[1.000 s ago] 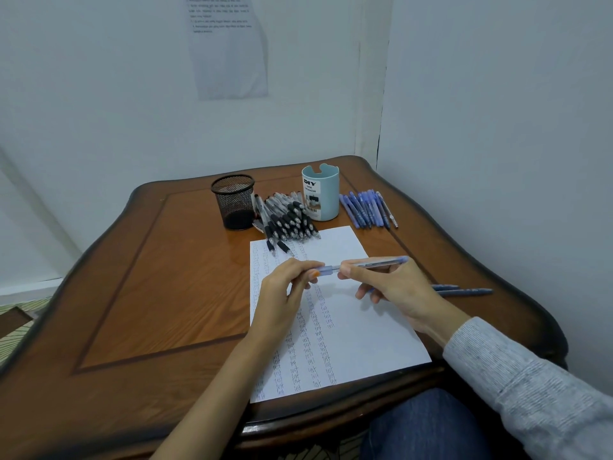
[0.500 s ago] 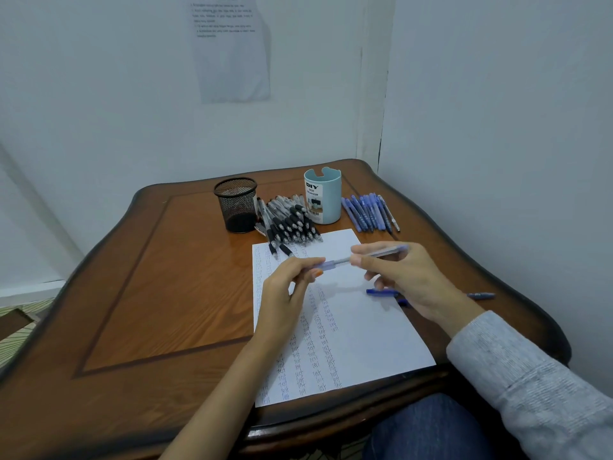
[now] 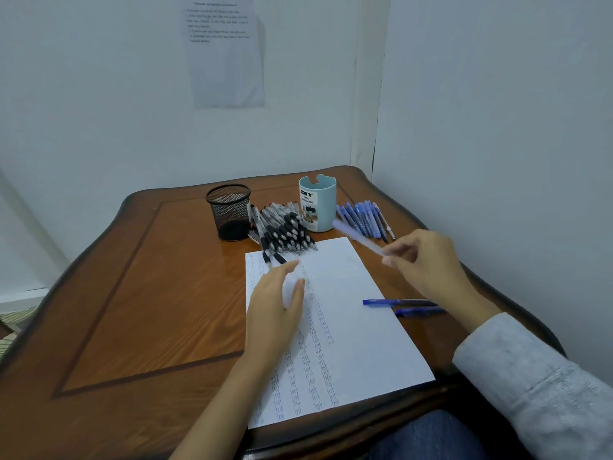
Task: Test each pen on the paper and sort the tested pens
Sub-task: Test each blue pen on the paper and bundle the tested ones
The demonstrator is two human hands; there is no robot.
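Fingers [image 3: 403,252] of the right hand [image 3: 428,263] pinch one end of a motion-blurred pale blue pen [image 3: 356,235], raised above the table [image 3: 149,293], barrel slanting toward the blue organizer cup [image 3: 318,207]. Left hand [image 3: 275,303] hovers over the paper [image 3: 358,343], fingers [image 3: 288,267] curved around a pale blur; grip indeterminate. Two blue pens [image 3: 398,303] lie at the paper's right edge.

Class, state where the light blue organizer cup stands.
In the head view, the organizer cup stands at the far side of the table, between the black pen pile and the blue pen row.
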